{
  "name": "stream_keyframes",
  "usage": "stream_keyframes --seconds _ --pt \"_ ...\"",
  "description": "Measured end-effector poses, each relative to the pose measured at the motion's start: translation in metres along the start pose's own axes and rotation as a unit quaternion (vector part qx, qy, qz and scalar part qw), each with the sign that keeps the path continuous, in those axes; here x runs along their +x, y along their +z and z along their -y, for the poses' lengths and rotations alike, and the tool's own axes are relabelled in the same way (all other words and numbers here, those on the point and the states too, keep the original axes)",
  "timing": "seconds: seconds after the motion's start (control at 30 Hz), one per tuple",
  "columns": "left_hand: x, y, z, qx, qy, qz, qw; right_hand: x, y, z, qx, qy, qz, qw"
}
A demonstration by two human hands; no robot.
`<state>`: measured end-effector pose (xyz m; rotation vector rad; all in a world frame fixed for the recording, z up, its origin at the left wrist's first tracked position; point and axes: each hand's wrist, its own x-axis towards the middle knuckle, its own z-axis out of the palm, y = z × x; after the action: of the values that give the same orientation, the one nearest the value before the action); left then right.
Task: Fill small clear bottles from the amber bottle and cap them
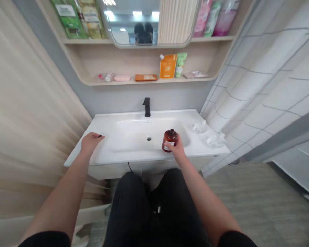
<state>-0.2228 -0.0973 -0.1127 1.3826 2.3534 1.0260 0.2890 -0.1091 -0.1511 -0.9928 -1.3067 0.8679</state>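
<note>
My right hand [178, 149] is wrapped round the side of a brown amber bottle [170, 136] with a white label and a short dark top. The bottle is upright over the front right part of the white sink basin [134, 137]. At the left end of the counter my left hand [90, 142] is closed in a pinch. A small dark piece [100, 136] shows at its fingertips, too small to name. Whether that hand rests on the counter I cannot tell.
A black faucet [146, 107] stands behind the basin. Crumpled clear plastic [215, 140] lies on the right of the counter. Above, a shelf [92, 82] holds an orange pouch [168, 67], a green tube [180, 65] and small items. A beige curtain [28, 103] hangs at left.
</note>
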Motion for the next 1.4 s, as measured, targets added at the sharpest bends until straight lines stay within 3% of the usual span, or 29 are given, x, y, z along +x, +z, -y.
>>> stream_keyframes --seconds 0.17,0.37,0.47,0.53,0.6,0.7,0.77,0.83,0.9,0.97,1.07,1.13,1.23,1.33,1.4 --pt "0.035 0.012 0.004 0.099 0.040 -0.014 0.994 0.018 0.010 -0.017 -0.010 0.013 -0.003 1.000" --pt "0.060 0.029 -0.013 0.157 0.068 0.011 0.985 0.017 0.008 -0.020 -0.034 0.018 0.012 0.999" --pt "0.066 0.031 -0.021 0.167 0.065 0.036 0.983 0.015 0.007 -0.016 -0.031 0.022 0.030 0.999" --pt "0.060 0.028 -0.025 0.148 0.073 0.018 0.986 0.016 0.007 -0.015 -0.033 0.025 0.033 0.999" --pt "0.042 0.024 -0.030 0.108 0.101 -0.018 0.989 0.016 0.006 -0.016 -0.038 0.022 0.032 0.999" --pt "-0.012 0.024 -0.044 -0.005 0.158 -0.032 0.987 0.014 0.010 -0.014 -0.055 0.000 0.041 0.998" --pt "-0.061 0.033 -0.062 -0.129 0.178 0.040 0.975 0.009 0.022 -0.005 -0.070 -0.028 0.064 0.995" --pt "-0.112 0.047 -0.085 -0.257 0.174 0.174 0.934 0.000 0.043 0.011 -0.075 -0.066 0.103 0.990" --pt "-0.156 0.059 -0.108 -0.334 0.171 0.251 0.892 -0.011 0.069 0.030 -0.075 -0.108 0.149 0.980" --pt "-0.185 0.064 -0.126 -0.355 0.158 0.258 0.885 -0.022 0.094 0.048 -0.079 -0.140 0.177 0.971" --pt "-0.194 0.054 -0.131 -0.339 0.140 0.216 0.905 -0.033 0.109 0.062 -0.102 -0.165 0.215 0.957" --pt "-0.181 0.037 -0.117 -0.317 0.130 0.165 0.925 -0.039 0.098 0.060 -0.132 -0.176 0.246 0.944" --pt "-0.145 0.007 -0.076 -0.243 0.081 0.034 0.966 -0.046 0.051 0.047 -0.179 -0.163 0.222 0.945" --pt "-0.106 -0.019 -0.025 -0.085 -0.013 -0.090 0.992 -0.052 -0.022 0.030 -0.217 -0.110 0.078 0.967" --pt "-0.086 -0.031 0.002 -0.028 -0.042 -0.114 0.992 -0.051 -0.077 0.022 -0.256 -0.097 -0.059 0.960"
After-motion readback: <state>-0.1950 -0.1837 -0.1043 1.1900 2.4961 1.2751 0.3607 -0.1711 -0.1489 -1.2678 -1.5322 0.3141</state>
